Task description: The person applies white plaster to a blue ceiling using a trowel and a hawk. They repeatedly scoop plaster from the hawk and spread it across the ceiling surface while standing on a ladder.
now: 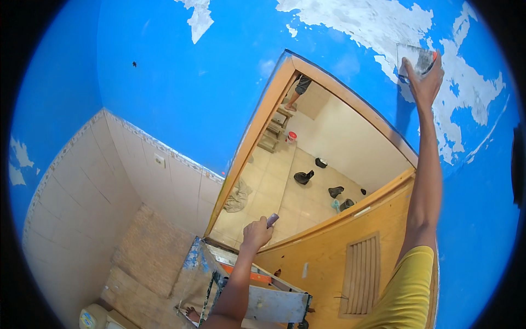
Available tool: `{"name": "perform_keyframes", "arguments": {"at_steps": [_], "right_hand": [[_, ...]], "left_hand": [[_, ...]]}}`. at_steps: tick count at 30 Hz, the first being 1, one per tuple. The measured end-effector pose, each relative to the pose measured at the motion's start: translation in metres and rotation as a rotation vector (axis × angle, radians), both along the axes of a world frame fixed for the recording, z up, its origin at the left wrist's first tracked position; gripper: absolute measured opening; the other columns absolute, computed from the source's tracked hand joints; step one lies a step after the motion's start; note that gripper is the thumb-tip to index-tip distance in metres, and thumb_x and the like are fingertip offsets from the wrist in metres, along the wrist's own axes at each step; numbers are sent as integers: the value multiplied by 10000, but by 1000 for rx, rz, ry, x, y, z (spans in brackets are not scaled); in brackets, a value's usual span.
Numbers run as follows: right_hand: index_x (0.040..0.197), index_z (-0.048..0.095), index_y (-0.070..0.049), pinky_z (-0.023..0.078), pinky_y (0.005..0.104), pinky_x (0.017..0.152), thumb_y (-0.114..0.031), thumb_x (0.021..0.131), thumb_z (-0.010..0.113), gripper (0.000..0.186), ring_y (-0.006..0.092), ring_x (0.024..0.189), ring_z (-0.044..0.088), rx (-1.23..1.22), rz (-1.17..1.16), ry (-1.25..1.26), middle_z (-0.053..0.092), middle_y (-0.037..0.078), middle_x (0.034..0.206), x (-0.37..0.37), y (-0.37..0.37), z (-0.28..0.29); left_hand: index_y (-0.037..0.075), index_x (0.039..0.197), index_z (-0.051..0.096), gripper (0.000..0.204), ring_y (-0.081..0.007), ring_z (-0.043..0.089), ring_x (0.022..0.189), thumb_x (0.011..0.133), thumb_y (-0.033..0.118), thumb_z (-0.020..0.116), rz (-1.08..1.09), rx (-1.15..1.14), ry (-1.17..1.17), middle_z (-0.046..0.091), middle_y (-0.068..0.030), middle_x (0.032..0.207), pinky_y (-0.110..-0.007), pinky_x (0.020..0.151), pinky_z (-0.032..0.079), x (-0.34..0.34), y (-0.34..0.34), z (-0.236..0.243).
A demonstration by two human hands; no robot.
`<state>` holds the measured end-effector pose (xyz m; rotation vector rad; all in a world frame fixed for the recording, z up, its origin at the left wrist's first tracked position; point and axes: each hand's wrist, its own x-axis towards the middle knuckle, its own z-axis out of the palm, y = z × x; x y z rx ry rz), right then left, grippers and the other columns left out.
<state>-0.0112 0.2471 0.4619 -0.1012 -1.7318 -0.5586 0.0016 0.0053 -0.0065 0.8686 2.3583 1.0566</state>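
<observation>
My right hand (426, 83) is raised high on the blue wall (181, 71), fingers closed around a wide, flat scraper (416, 58). The scraper's pale, smeared blade lies at a bare whitish patch (460, 71) where the paint has come off, just above the door frame. Lower down, in front of the doorway, my left hand (256, 234) is closed on a short greyish-purple handle (272, 220). Its other end is hidden by the fingers, so I cannot tell the kind of tool.
Below stands a paint-stained metal ladder (276, 302). A wooden door (318, 268) with a louvred vent hangs open at the right. Beyond the frame (263, 120), black bags (304, 176) and a red-and-white bucket (291, 136) lie on tiles; another person's leg (294, 100) shows.
</observation>
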Motion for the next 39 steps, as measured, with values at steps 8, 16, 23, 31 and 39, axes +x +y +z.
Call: {"name": "perform_keyframes", "arguments": {"at_steps": [8, 16, 23, 31, 39], "right_hand": [[1333, 322, -72, 374, 420, 874, -365, 651, 735, 850, 345, 983, 466, 23, -10, 123, 492, 201, 1029, -5, 6, 0], [1328, 312, -45, 374, 421, 858, -371, 680, 715, 830, 336, 945, 475, 101, -75, 80, 498, 193, 1004, -11, -12, -12], [1323, 324, -56, 392, 421, 824, -365, 650, 738, 848, 334, 929, 482, 115, -33, 55, 498, 186, 998, -7, 0, 3], [1294, 360, -66, 393, 407, 824, -339, 655, 736, 790, 317, 934, 487, 103, -31, 49, 505, 180, 1014, -13, -16, -11], [1302, 359, -67, 399, 405, 814, -327, 634, 746, 814, 324, 912, 483, 124, -42, -77, 498, 177, 982, -22, -21, -12]], "left_hand": [[29, 899, 540, 294, -351, 619, 800, 804, 306, 563, 0, 12, -33, 628, -204, 784, -457, 734, 467, -1, -5, 5], [24, 895, 542, 282, -347, 622, 785, 797, 287, 574, 13, 38, -39, 628, -202, 772, -452, 725, 472, 0, -7, 6], [24, 911, 541, 298, -351, 619, 803, 806, 302, 566, -6, 19, -63, 631, -198, 792, -450, 741, 470, -2, -6, 9], [27, 918, 540, 301, -346, 616, 830, 810, 308, 560, -8, 11, -74, 629, -204, 818, -460, 751, 465, -2, -6, 8], [28, 906, 544, 273, -351, 620, 793, 805, 281, 551, 10, 27, -51, 631, -199, 793, -464, 734, 472, -3, -7, 8]]}}
